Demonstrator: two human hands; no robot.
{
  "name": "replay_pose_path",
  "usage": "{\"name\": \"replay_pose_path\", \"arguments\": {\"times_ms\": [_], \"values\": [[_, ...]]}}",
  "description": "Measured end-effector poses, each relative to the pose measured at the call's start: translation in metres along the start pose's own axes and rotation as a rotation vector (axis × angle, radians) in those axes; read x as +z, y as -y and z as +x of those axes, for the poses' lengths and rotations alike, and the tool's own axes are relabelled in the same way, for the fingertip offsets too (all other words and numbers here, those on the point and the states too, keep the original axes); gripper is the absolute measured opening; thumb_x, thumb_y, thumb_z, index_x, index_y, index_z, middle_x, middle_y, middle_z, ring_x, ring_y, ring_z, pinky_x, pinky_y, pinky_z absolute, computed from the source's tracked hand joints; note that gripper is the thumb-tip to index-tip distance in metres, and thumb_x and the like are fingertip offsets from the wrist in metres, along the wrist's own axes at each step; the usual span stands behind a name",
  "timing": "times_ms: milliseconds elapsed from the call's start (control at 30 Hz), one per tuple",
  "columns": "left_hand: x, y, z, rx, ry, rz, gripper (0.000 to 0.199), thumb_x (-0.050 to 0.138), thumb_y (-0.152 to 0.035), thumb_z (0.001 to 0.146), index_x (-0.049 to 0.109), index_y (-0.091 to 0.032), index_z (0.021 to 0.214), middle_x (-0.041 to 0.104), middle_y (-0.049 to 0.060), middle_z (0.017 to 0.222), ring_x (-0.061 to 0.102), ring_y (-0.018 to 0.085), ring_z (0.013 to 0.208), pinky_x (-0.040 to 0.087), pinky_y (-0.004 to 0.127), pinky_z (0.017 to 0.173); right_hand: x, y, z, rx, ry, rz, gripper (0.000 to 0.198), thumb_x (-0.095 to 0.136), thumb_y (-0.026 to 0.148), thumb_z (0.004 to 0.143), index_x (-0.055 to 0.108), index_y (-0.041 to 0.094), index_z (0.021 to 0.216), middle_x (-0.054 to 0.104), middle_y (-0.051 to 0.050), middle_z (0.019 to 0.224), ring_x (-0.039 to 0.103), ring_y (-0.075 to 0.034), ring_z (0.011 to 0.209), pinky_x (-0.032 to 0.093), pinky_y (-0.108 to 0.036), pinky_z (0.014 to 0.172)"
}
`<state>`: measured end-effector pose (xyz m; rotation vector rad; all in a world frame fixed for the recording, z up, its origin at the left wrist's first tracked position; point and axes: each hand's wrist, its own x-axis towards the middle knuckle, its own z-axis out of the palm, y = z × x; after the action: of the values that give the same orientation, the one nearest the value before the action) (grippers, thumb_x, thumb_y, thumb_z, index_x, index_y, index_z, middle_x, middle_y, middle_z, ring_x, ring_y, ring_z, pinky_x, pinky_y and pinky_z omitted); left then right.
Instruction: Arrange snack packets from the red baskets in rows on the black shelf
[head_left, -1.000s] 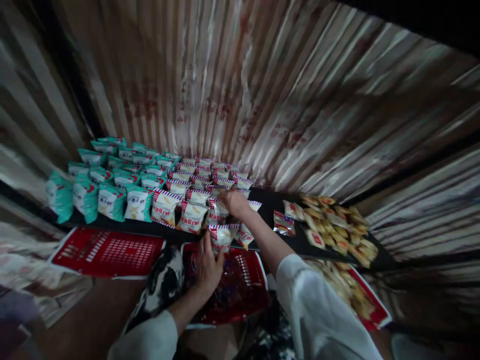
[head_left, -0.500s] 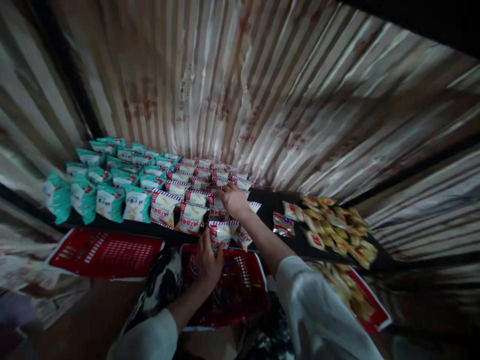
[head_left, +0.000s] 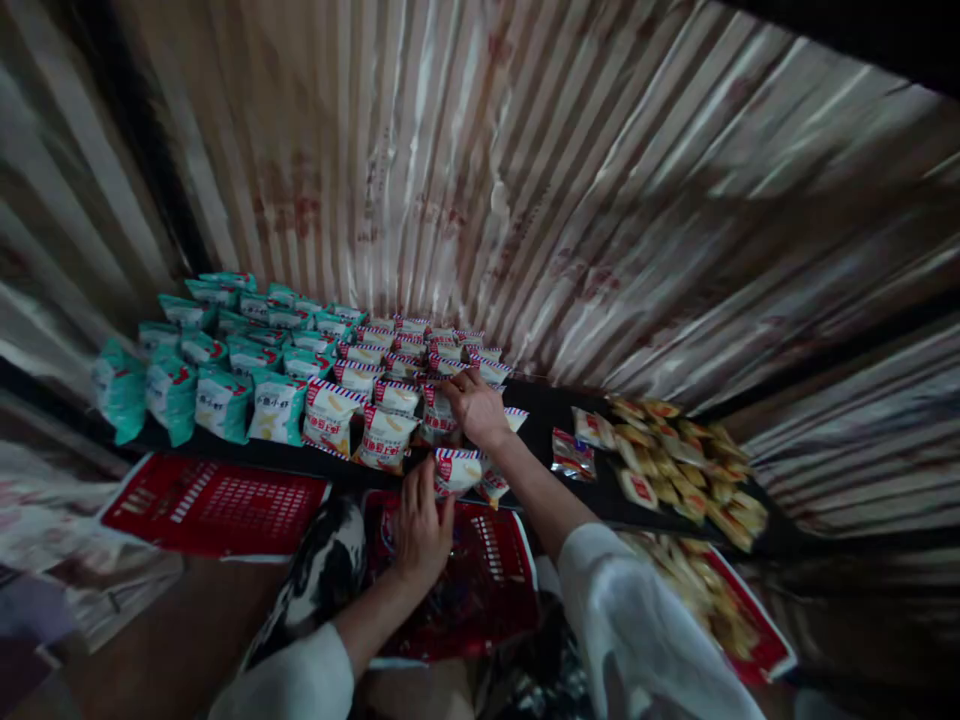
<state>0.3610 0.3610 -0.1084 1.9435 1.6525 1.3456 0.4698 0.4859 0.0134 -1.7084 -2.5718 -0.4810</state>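
White snack bags with red lettering and striped top edges (head_left: 385,438) stand in rows on a black shelf. My right hand (head_left: 478,408) reaches over them, its fingers closed at the top of one front snack bag (head_left: 438,414). Below it, my left hand (head_left: 420,530) is at the shelf's front edge, fingers stretched upward and thumb apart. Its fingertips are beside the left side of another white snack bag (head_left: 457,474), which leans at the edge; whether they touch is unclear. A further white bag (head_left: 493,484) tilts just to the right, partly behind my right forearm.
Teal snack bags (head_left: 276,408) stand in rows at the left. On the right lie a small red-and-clear packet (head_left: 573,455) and a heap of yellowish packets (head_left: 679,455). Red printed sacks (head_left: 217,505) lie below the shelf's front. A pleated sheet (head_left: 450,180) hangs behind.
My left fingers have drawn slightly back from the front of the leaning snack bag, now showing more of it. My right hand stays at its bag; the view has shifted a little.
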Motion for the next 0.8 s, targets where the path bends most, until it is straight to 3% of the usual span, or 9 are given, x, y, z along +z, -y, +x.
{"name": "replay_pose_path", "arguments": {"times_ms": [233, 500, 700, 800], "values": [[0.008, 0.010, 0.003, -0.004, -0.030, 0.058, 0.048, 0.043, -0.033, 0.093, 0.040, -0.014, 0.137, 0.057, 0.017, 0.128, 0.055, 0.026, 0.120, 0.049, 0.037, 0.096, -0.003, -0.001, 0.002, -0.037, 0.054, -0.004, 0.038, 0.038, 0.016, 0.095, 0.057, 0.023, 0.127, 0.062, -0.011, 0.108, 0.045, -0.025, 0.110, 0.044, -0.032, 0.083], [0.018, 0.021, 0.006, -0.031, -0.033, 0.098, 0.053, 0.040, -0.039, 0.094, 0.038, -0.011, 0.138, 0.056, 0.020, 0.129, 0.055, 0.028, 0.119, 0.051, 0.038, 0.093, 0.005, 0.000, 0.003, -0.048, 0.048, 0.029, 0.035, 0.039, 0.018, 0.095, 0.058, 0.018, 0.123, 0.064, -0.012, 0.106, 0.045, -0.026, 0.111, 0.045, -0.032, 0.082], [0.019, 0.023, 0.008, -0.017, -0.051, 0.079, 0.055, 0.042, -0.039, 0.093, 0.035, -0.009, 0.140, 0.055, 0.021, 0.130, 0.055, 0.028, 0.120, 0.051, 0.038, 0.093, 0.006, -0.004, 0.005, -0.080, 0.106, 0.056, 0.028, 0.046, 0.020, 0.092, 0.065, 0.016, 0.112, 0.066, -0.012, 0.105, 0.050, -0.025, 0.107, 0.042, -0.031, 0.086], [0.021, 0.025, 0.007, -0.007, -0.068, 0.086, 0.056, 0.043, -0.038, 0.093, 0.034, -0.009, 0.140, 0.055, 0.022, 0.131, 0.055, 0.029, 0.121, 0.051, 0.038, 0.093, 0.005, -0.007, 0.003, -0.041, 0.110, 0.069, 0.028, 0.045, 0.020, 0.092, 0.065, 0.017, 0.111, 0.068, -0.011, 0.101, 0.053, -0.024, 0.104, 0.043, -0.029, 0.081]]}}
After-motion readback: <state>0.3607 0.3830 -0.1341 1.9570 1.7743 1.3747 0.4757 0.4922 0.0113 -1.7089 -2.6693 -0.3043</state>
